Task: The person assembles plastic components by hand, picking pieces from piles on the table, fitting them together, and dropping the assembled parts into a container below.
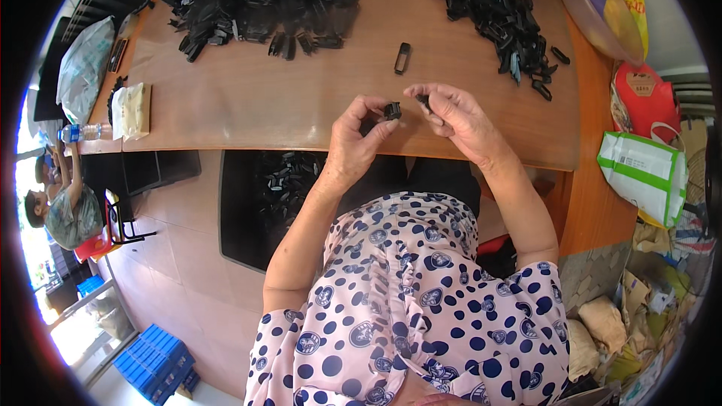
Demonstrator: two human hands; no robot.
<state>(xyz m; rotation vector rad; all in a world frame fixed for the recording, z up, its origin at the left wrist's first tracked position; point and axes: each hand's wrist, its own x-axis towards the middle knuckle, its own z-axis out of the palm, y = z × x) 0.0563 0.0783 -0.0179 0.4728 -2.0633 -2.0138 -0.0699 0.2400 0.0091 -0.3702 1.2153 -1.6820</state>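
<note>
Between the thumb and fingers of my left hand (357, 135) is a small black plastic piece (392, 110), held over the table's near edge. My right hand (457, 116) is closed in a pinch on another small dark part (423, 101), mostly covered by the fingers. The two parts are close together but apart. Beyond my hands, a single black oblong frame-shaped piece (402, 59) lies on the brown tabletop (248, 101).
Heaps of black plastic parts cover the table's far left (263, 0) and far right (492, 15). A bin (244, 233) with black parts stands below the table edge. A plastic basin (602, 19) and bags (643, 177) are at right. Another person (71, 210) sits at far left.
</note>
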